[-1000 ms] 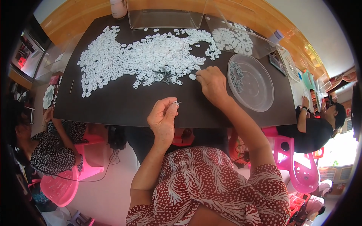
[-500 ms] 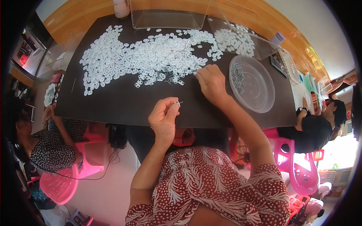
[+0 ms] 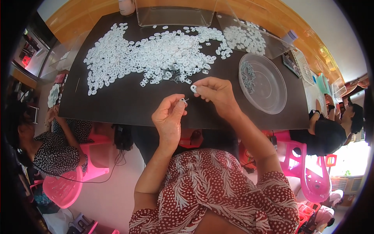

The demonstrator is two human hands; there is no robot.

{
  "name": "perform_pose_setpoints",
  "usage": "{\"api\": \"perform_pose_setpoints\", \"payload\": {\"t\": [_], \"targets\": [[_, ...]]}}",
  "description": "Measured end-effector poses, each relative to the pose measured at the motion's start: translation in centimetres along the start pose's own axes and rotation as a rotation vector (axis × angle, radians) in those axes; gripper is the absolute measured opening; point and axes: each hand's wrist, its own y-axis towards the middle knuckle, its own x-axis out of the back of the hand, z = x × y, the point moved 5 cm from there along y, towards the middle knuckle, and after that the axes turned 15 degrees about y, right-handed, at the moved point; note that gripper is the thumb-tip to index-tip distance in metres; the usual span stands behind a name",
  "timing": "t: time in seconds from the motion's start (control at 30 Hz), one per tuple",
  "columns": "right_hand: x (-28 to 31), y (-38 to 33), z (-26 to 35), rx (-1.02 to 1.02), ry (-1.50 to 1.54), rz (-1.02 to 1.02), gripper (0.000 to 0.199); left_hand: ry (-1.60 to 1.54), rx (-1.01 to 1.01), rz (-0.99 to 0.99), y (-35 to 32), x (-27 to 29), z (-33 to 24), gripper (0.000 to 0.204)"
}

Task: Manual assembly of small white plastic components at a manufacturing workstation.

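Observation:
Over the near part of the dark table, my left hand [image 3: 170, 112] is closed in a pinch. Between thumb and forefinger it grips a small grey screw [image 3: 186, 100], with a bit of white beside it that I cannot make out. Just to the right, my right hand [image 3: 216, 94] pinches a small white oval plastic piece [image 3: 193, 89] with holes in it. The two held parts are close but apart. Beyond my hands spreads a heap of similar white pieces [image 3: 167, 50]. A few grey screws [image 3: 176, 76] lie at the heap's near edge.
A round clear plastic lid [image 3: 272, 91] at the right holds several grey screws [image 3: 247, 78]. Clear bins [image 3: 175, 21] stand at the back, near a pinkish bottle [image 3: 126, 7]. One person [image 3: 58, 150] sits at the left, another [image 3: 331, 126] at the right.
My right hand has come back from the heap's right edge toward my left hand, with a white oval piece now in its pinch. My left hand has barely moved.

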Motion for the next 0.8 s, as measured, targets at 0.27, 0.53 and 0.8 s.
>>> {"api": "perform_pose_setpoints", "payload": {"t": [0.27, 0.53, 0.8], "targets": [[-1.5, -1.5, -0.5, -0.008, 0.145, 0.004, 0.019, -0.021, 0.030, -0.066, -0.5, 0.1, -0.4, 0.016], [-2.2, -1.8, -1.0, 0.011, 0.164, 0.009, 0.018, -0.002, 0.036, -0.091, -0.9, 0.2, -0.3, 0.014], [-3.1, -2.3, -0.9, 0.120, 0.106, 0.000, 0.012, -0.014, 0.055, -0.118, -1.1, 0.3, -0.1, 0.012]]}}
